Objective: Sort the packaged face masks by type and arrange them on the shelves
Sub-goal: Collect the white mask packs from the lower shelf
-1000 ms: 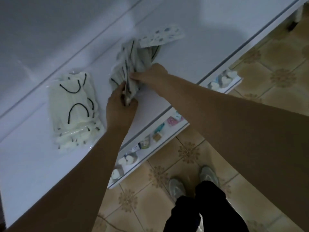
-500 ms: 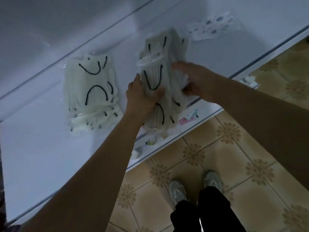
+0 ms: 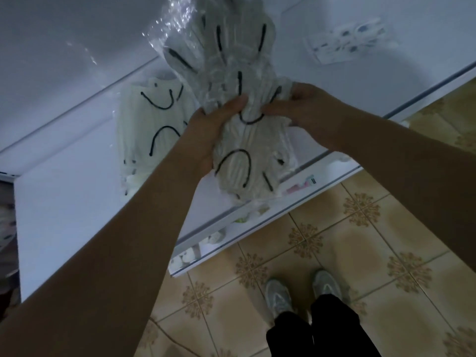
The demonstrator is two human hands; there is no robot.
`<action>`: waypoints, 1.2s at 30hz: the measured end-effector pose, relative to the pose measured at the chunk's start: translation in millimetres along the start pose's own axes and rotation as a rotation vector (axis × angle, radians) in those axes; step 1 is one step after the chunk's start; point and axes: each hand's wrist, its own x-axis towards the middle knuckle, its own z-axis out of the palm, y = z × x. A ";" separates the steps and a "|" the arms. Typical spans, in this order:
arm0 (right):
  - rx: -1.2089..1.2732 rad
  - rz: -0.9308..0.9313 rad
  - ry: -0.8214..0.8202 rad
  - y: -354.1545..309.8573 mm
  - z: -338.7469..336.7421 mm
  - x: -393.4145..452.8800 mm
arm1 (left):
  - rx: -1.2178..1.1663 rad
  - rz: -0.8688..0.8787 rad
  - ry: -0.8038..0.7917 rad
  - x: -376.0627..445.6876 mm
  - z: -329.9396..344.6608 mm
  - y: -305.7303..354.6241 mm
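Observation:
Both hands hold a thick bundle of packaged white masks with black ear loops [image 3: 247,150], lifted above the white shelf [image 3: 77,202]. My left hand [image 3: 208,135] grips the bundle's left side, thumb on top. My right hand [image 3: 301,109] pinches its right side at the middle. Crinkled clear wrap fans out at the bundle's top. A second stack of the same white masks [image 3: 144,140] lies flat on the shelf to the left, partly hidden behind my left hand. One flat packet with a printed pattern [image 3: 345,42] lies further back on the right.
A lower shelf edge [image 3: 257,228] juts out below, holding small packaged items. Tan patterned floor tiles [image 3: 360,253] lie beyond it, with my grey shoes [image 3: 301,289] and black trousers. The shelf's white back wall [image 3: 64,42] rises behind the stacks.
The bundle has been raised off the shelf and brought closer to the camera, with both hands squeezing its middle. The view has shifted, so the flat stack sits nearer the centre.

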 end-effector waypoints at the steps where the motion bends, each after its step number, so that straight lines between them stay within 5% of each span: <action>1: -0.057 -0.029 -0.002 -4.7 -2.9 1.3 | 0.004 0.033 0.004 1.6 -3.3 2.1; 7: -0.170 0.045 0.028 -26.0 -0.6 0.3 | -0.059 0.190 0.203 4.9 -11.4 7.2; 14: -0.464 0.009 0.227 -21.7 8.6 -24.3 | 0.012 0.097 0.133 -13.6 19.5 4.8; 26: 0.107 0.129 0.305 -140.9 -28.1 -225.7 | 0.244 0.132 -0.166 -200.1 137.6 77.0; 31: 0.239 -0.039 0.425 -218.2 -51.9 -324.5 | 0.286 0.135 -0.353 -289.3 183.9 124.1; 36: 0.399 -0.321 0.600 -312.2 -73.0 -361.5 | 0.343 0.192 -0.275 -346.8 201.5 176.9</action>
